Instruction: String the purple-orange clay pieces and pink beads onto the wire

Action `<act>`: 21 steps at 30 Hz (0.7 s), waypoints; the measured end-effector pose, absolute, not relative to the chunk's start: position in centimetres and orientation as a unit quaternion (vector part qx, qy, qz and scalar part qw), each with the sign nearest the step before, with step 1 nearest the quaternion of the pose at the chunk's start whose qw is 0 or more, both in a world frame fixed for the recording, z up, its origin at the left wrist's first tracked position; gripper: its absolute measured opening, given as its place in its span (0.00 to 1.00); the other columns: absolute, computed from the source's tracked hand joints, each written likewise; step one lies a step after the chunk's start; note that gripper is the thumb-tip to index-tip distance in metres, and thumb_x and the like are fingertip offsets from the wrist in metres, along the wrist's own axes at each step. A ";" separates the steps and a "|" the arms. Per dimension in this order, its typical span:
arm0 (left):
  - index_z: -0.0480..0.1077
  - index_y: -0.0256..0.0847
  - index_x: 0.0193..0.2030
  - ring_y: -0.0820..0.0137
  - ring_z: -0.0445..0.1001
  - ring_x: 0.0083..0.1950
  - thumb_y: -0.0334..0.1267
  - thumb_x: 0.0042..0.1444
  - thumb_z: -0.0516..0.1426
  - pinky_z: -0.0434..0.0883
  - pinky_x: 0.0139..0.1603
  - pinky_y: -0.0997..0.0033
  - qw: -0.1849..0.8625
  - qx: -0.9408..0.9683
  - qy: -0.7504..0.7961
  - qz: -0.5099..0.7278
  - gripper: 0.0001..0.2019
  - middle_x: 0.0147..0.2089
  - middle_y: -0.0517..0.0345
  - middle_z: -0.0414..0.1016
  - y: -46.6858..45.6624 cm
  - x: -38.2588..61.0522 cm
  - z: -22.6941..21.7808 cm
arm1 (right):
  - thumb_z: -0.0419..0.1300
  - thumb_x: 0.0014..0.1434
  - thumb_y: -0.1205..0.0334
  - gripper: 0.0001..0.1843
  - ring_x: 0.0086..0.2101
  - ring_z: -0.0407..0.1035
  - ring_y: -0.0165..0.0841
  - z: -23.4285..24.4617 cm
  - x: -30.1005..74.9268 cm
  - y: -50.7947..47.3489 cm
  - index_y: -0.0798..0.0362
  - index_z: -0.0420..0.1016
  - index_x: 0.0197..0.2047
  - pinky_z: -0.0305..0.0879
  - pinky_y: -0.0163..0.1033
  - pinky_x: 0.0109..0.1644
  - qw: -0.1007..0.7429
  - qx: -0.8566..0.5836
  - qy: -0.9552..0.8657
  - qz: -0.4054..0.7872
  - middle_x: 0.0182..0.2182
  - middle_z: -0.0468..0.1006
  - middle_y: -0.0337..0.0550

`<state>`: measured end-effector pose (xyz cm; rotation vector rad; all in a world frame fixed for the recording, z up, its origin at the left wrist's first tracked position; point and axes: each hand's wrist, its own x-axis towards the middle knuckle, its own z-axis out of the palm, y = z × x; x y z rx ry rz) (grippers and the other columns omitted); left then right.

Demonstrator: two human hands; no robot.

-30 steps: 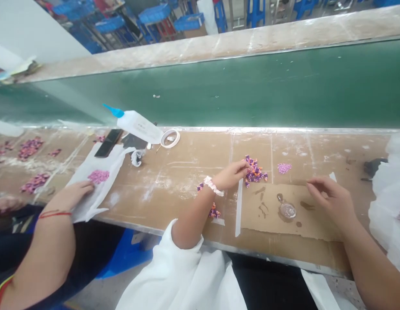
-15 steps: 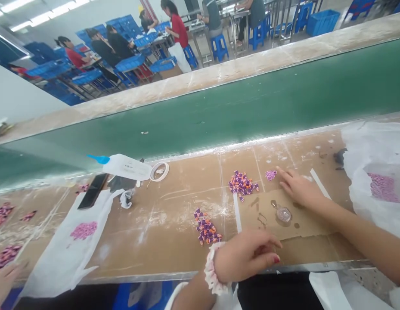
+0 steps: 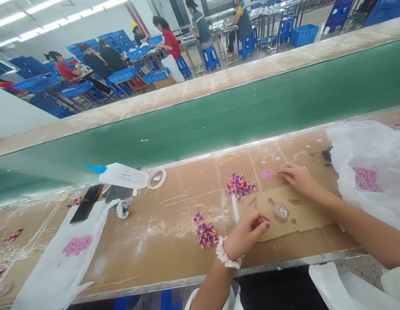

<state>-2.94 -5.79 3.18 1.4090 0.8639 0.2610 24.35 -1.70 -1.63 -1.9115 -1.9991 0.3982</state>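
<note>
My right hand [image 3: 298,178] reaches over the brown board, fingertips pressed together just right of a small heap of tiny pink pieces [image 3: 268,174]. Anything in that pinch is too small to make out. Above the board's left front corner, my left hand [image 3: 246,234] has its fingers curled and thumb near the index finger; what they hold, if anything, is hidden. Between the hands, a small round dish [image 3: 280,211] with a clear wet-looking patch lies on a cardboard sheet [image 3: 303,221]. Purple and orange figure pieces lie in two piles, one [image 3: 240,185] farther back and one [image 3: 206,232] nearer.
Leftward are a white bottle with blue nozzle [image 3: 124,175], a tape roll [image 3: 156,178], a dark phone [image 3: 86,204] and white sheeting [image 3: 54,275] with pink pieces. More sheeting [image 3: 345,142] lies right. Behind runs a green belt [image 3: 200,125]; people sit beyond.
My right hand's fingers have drawn together beside the pink pieces. My left hand has lifted away from the table's front edge, its fingers more curled. The camera view has shifted slightly.
</note>
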 end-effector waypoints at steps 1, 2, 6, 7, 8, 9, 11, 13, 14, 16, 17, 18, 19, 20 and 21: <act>0.68 0.37 0.41 0.75 0.56 0.29 0.53 0.58 0.55 0.57 0.34 0.72 0.672 0.623 0.382 0.120 0.18 0.26 0.67 0.56 -5.8 -2.8 3.2 | 0.50 0.65 0.61 0.16 0.38 0.74 0.35 -1.7 24.5 -1.5 0.50 0.80 0.42 0.68 0.39 0.42 0.178 -0.675 -0.702 0.140 0.40 0.79 0.46; 0.68 0.37 0.41 0.75 0.55 0.29 0.54 0.58 0.55 0.57 0.33 0.72 0.675 0.620 0.380 0.123 0.19 0.25 0.67 0.56 -5.8 -2.7 3.3 | 0.51 0.64 0.61 0.15 0.37 0.74 0.35 -1.8 24.6 -1.3 0.50 0.80 0.40 0.68 0.39 0.41 0.181 -0.676 -0.700 0.140 0.40 0.79 0.45; 0.68 0.37 0.40 0.76 0.55 0.29 0.53 0.58 0.55 0.58 0.33 0.73 0.690 0.605 0.375 0.133 0.18 0.25 0.67 0.56 -6.1 -2.7 3.4 | 0.52 0.63 0.61 0.13 0.36 0.74 0.36 -1.9 24.2 -0.9 0.50 0.79 0.35 0.66 0.39 0.38 0.183 -0.672 -0.705 0.138 0.38 0.80 0.44; 0.68 0.37 0.40 0.76 0.55 0.29 0.53 0.58 0.55 0.58 0.33 0.73 0.691 0.603 0.376 0.134 0.18 0.25 0.67 0.56 -6.1 -2.8 3.4 | 0.52 0.63 0.62 0.13 0.36 0.73 0.37 -2.0 24.0 -1.0 0.50 0.78 0.35 0.65 0.40 0.38 0.182 -0.671 -0.706 0.136 0.37 0.80 0.45; 0.68 0.37 0.40 0.75 0.55 0.29 0.53 0.58 0.55 0.58 0.33 0.72 0.690 0.602 0.379 0.135 0.18 0.25 0.66 0.56 -6.1 -2.9 3.4 | 0.51 0.63 0.62 0.13 0.37 0.73 0.37 -2.0 23.8 -1.0 0.50 0.77 0.34 0.64 0.40 0.38 0.181 -0.670 -0.707 0.135 0.37 0.79 0.46; 0.69 0.37 0.40 0.75 0.56 0.29 0.52 0.58 0.55 0.58 0.33 0.72 0.688 0.602 0.382 0.135 0.18 0.25 0.66 0.56 -6.0 -3.0 3.5 | 0.51 0.63 0.63 0.13 0.37 0.72 0.38 -2.0 23.7 -0.9 0.51 0.77 0.33 0.63 0.40 0.37 0.180 -0.671 -0.707 0.133 0.36 0.79 0.47; 0.69 0.37 0.40 0.75 0.56 0.29 0.52 0.58 0.56 0.58 0.33 0.72 0.685 0.601 0.388 0.135 0.17 0.25 0.66 0.57 -5.9 -3.2 3.6 | 0.50 0.63 0.65 0.14 0.36 0.70 0.38 -2.0 23.4 -0.7 0.52 0.74 0.31 0.61 0.40 0.35 0.177 -0.672 -0.707 0.131 0.34 0.77 0.49; 0.69 0.38 0.39 0.75 0.56 0.28 0.52 0.58 0.56 0.58 0.33 0.72 0.684 0.599 0.392 0.141 0.17 0.25 0.66 0.58 -5.8 -3.2 3.6 | 0.49 0.61 0.68 0.13 0.34 0.68 0.38 -1.9 23.2 -0.4 0.53 0.70 0.29 0.58 0.39 0.33 0.178 -0.670 -0.708 0.135 0.33 0.74 0.50; 0.69 0.38 0.38 0.75 0.57 0.29 0.51 0.57 0.56 0.59 0.34 0.72 0.683 0.596 0.396 0.148 0.16 0.25 0.65 0.59 -5.8 -3.1 3.7 | 0.49 0.61 0.70 0.12 0.33 0.67 0.37 -1.7 23.2 -0.3 0.53 0.69 0.28 0.57 0.39 0.32 0.180 -0.668 -0.709 0.139 0.32 0.73 0.50; 0.70 0.37 0.37 0.74 0.60 0.30 0.50 0.57 0.57 0.60 0.34 0.72 0.674 0.591 0.409 0.171 0.15 0.27 0.62 0.63 -5.9 -2.8 3.8 | 0.49 0.60 0.70 0.11 0.31 0.65 0.35 -0.8 22.9 -0.5 0.52 0.66 0.28 0.56 0.38 0.31 0.190 -0.660 -0.711 0.150 0.31 0.72 0.48; 0.70 0.37 0.36 0.74 0.61 0.31 0.49 0.57 0.57 0.60 0.35 0.72 0.665 0.589 0.420 0.186 0.14 0.29 0.61 0.66 -6.0 -2.5 3.9 | 0.49 0.61 0.69 0.10 0.30 0.65 0.35 -0.2 22.7 -0.9 0.52 0.65 0.29 0.57 0.38 0.31 0.197 -0.654 -0.713 0.158 0.30 0.71 0.47; 0.71 0.37 0.36 0.74 0.63 0.32 0.47 0.57 0.57 0.61 0.35 0.72 0.654 0.588 0.431 0.202 0.13 0.30 0.59 0.68 -6.1 -2.3 4.0 | 0.48 0.63 0.67 0.10 0.30 0.64 0.34 0.6 22.3 -1.5 0.52 0.64 0.30 0.58 0.38 0.31 0.205 -0.645 -0.717 0.168 0.30 0.71 0.45; 0.72 0.37 0.36 0.73 0.64 0.32 0.46 0.58 0.57 0.62 0.35 0.72 0.643 0.587 0.440 0.218 0.12 0.31 0.58 0.70 -6.2 -2.0 4.2 | 0.47 0.64 0.65 0.10 0.30 0.65 0.33 1.4 21.9 -2.2 0.51 0.63 0.31 0.60 0.37 0.32 0.216 -0.631 -0.722 0.183 0.29 0.70 0.43; 0.73 0.37 0.36 0.73 0.65 0.32 0.44 0.58 0.57 0.62 0.36 0.72 0.635 0.585 0.446 0.235 0.11 0.32 0.57 0.71 -6.3 -1.8 4.5 | 0.47 0.66 0.63 0.10 0.29 0.65 0.32 2.3 21.3 -3.2 0.51 0.63 0.33 0.61 0.37 0.32 0.222 -0.613 -0.731 0.202 0.29 0.70 0.41; 0.74 0.37 0.37 0.73 0.66 0.32 0.43 0.58 0.57 0.63 0.36 0.72 0.631 0.580 0.450 0.254 0.11 0.32 0.57 0.73 -6.4 -1.5 4.7 | 0.46 0.67 0.61 0.10 0.29 0.64 0.31 3.3 20.7 -4.2 0.50 0.63 0.34 0.63 0.36 0.33 0.236 -0.586 -0.741 0.226 0.29 0.69 0.39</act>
